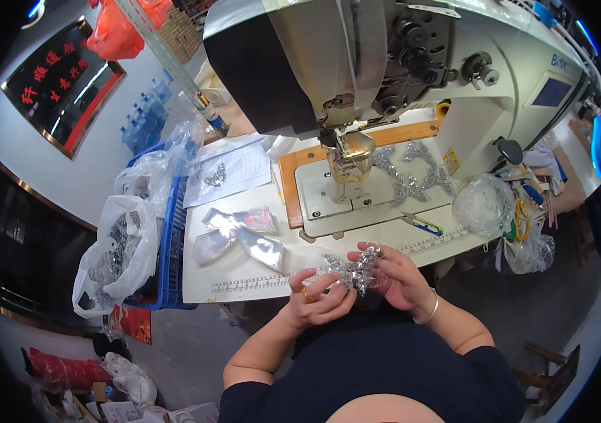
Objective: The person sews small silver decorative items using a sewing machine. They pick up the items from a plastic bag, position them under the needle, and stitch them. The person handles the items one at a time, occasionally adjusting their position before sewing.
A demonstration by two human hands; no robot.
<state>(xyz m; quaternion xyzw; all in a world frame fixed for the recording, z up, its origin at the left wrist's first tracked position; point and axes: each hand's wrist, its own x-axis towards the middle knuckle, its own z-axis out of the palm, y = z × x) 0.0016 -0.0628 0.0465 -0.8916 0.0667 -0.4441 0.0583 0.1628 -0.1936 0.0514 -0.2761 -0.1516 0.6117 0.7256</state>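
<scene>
Close to the table's front edge I hold a silver, glittery piece shaped like a butterfly or bow [363,273] between both hands. The fingers of my left hand [320,302] are bent against its left side, and a ring shows on one of them. My right hand [401,280] pinches its right side, with a bracelet on the wrist. My fingertips partly cover the piece. Beyond it stands a large sewing machine [350,158]. Several similar silver pieces [413,185] lie on the right part of its bed.
Clear shiny film pieces [238,238] lie left of the machine, below a paper sheet [240,176] with small silver bits. Thread snips [422,224] lie near the ruler strip [272,282]. A blue crate [173,236] with plastic bags stands left. A clear bag [484,203] sits right.
</scene>
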